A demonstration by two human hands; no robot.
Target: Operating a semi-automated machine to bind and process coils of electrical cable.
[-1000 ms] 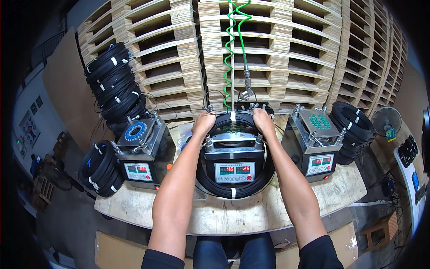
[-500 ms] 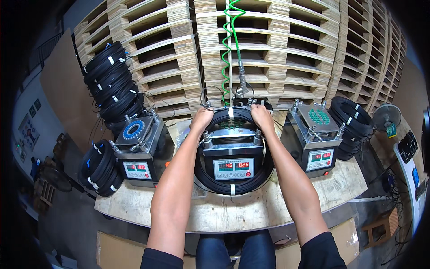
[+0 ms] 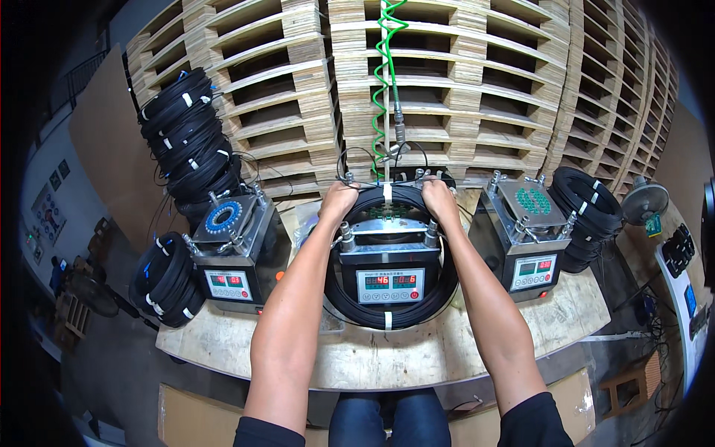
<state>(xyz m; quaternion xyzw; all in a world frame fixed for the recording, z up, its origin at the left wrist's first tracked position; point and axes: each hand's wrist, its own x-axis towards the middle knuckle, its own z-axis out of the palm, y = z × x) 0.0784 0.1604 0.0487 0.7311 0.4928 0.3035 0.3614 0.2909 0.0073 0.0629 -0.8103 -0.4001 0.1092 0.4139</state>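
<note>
Coil (image 3: pixel 387 316) is ringing the middle machine (image 3: pixel 389 272) on the surface (image 3: pixel 387 357); we are gripping its far arc, left hand (image 3: pixel 337 201) and right hand (image 3: pixel 441 200) fingers closed around it. Snagging on the machine's posts could be loosening its windings.

Matt black plastic-sheathed cable coil (image 3: pixel 447 287), brushed metal machine (image 3: pixel 389 257), rough pale wooden pallets (image 3: pixel 462 82), scuffed plywood bench (image 3: pixel 387 354).

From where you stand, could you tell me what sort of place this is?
Probably a factory or warehouse workstation for bundling cable. Stacked wooden pallets fill the background, three metal machines with digital readouts sit on a worn wooden bench, and coils of black cable are piled beside them.
</note>
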